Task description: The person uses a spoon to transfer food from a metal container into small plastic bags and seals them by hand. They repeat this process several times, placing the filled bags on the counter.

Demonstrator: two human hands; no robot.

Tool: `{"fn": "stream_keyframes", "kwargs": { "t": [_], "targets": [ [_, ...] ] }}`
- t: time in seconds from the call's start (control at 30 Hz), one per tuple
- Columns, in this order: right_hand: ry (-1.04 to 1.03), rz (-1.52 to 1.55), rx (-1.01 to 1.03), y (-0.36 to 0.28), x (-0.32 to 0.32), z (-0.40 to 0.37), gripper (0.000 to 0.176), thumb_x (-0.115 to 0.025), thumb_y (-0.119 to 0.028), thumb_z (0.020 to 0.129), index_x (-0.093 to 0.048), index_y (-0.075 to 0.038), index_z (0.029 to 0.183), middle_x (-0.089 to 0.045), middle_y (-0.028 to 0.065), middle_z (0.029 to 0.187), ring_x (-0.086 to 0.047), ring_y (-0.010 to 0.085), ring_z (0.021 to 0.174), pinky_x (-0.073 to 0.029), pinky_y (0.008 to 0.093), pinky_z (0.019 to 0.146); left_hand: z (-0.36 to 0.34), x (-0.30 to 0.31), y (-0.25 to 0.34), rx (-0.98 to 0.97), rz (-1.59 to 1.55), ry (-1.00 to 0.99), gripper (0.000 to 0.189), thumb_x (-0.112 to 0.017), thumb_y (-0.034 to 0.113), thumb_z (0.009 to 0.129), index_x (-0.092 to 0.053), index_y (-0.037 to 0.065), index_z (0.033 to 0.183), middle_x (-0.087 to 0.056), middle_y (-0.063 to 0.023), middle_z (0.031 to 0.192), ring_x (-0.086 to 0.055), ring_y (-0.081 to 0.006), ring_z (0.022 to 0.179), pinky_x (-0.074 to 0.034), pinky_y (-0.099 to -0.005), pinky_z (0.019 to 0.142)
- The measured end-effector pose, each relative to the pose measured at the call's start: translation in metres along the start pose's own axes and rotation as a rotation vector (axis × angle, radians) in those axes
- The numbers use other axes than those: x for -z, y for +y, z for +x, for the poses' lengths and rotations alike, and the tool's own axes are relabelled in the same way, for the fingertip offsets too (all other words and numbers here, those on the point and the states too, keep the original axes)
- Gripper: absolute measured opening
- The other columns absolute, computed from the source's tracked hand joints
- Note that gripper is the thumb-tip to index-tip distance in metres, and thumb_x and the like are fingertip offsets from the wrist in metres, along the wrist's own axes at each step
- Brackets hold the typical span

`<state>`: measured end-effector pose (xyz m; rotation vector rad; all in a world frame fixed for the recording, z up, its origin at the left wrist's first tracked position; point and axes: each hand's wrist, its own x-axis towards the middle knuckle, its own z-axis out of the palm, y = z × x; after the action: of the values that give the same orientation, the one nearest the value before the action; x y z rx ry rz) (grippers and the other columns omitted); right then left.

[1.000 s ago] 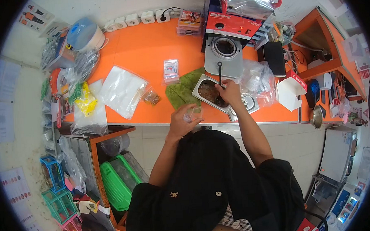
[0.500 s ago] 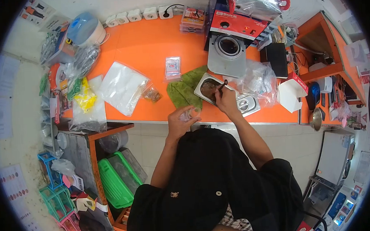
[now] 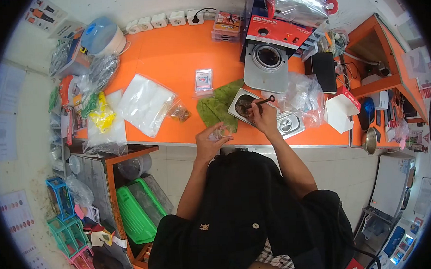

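My left hand (image 3: 209, 143) is wrapped round a small clear plastic cup (image 3: 222, 132) at the table's front edge. My right hand (image 3: 264, 119) grips a dark-handled spoon (image 3: 267, 100), its lower end inside a rectangular metal container (image 3: 235, 107) with dark contents. A green cloth (image 3: 212, 110) lies left of and partly beneath the container. To the right of it, partly behind my right wrist, is a metal lid (image 3: 292, 125).
Behind the container stands a sealing machine (image 3: 278, 33). On the orange table (image 3: 168, 50) lie clear plastic sheets (image 3: 144, 104), a small packet (image 3: 203, 81) and a bag of brown bits (image 3: 180, 112). A crumpled plastic bag (image 3: 302, 94) and white box (image 3: 338, 112) are at right.
The spoon's handle has swung to the right and lies flatter above the container. My right hand has turned and shifted slightly with it. My left hand still holds the cup in nearly the same place.
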<state>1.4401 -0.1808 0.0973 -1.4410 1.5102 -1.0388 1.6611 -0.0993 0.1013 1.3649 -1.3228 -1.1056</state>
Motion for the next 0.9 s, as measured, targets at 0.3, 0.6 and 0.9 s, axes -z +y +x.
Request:
{"fn": "stream_keyframes", "kwargs": {
  "t": [0.3,0.6,0.9],
  "targets": [
    [0.11,0.142,-0.015,0.004,0.005,-0.002,0.016,-0.057,-0.012,0.101,-0.063,0.003,0.101,-0.069,0.0095,0.077,-0.066,0.0119,0.064,-0.052,0.0253,0.058,0.003,0.006,0.001,0.075,-0.056,-0.034,0.058,-0.088,0.005,0.072,-0.064,-0.005,0.124,-0.073,-0.0137,0.108,-0.07,-0.0153,0.095,-0.058,-0.0311,0.082],
    [0.065,0.263,-0.039,0.021,0.005,-0.004,0.017,-0.057,-0.015,0.102,-0.062,0.001,0.104,-0.069,0.0083,0.079,-0.064,0.0112,0.065,-0.049,0.0237,0.057,0.011,-0.001,-0.003,0.034,-0.083,-0.031,0.054,-0.088,0.01,0.073,-0.067,-0.001,0.122,-0.075,-0.0121,0.106,-0.07,-0.0138,0.095,-0.056,-0.03,0.084],
    [0.228,0.617,-0.241,0.034,0.036,0.003,0.017,-0.057,-0.018,0.103,-0.061,-0.002,0.105,-0.068,0.0071,0.08,-0.06,0.0116,0.062,-0.044,0.0239,0.057,0.044,-0.012,0.011,-0.088,0.168,-0.041,0.053,-0.086,0.016,0.078,-0.067,0.001,0.125,-0.074,-0.0128,0.107,-0.07,-0.0177,0.1,-0.053,-0.0334,0.091]
  ]
}}
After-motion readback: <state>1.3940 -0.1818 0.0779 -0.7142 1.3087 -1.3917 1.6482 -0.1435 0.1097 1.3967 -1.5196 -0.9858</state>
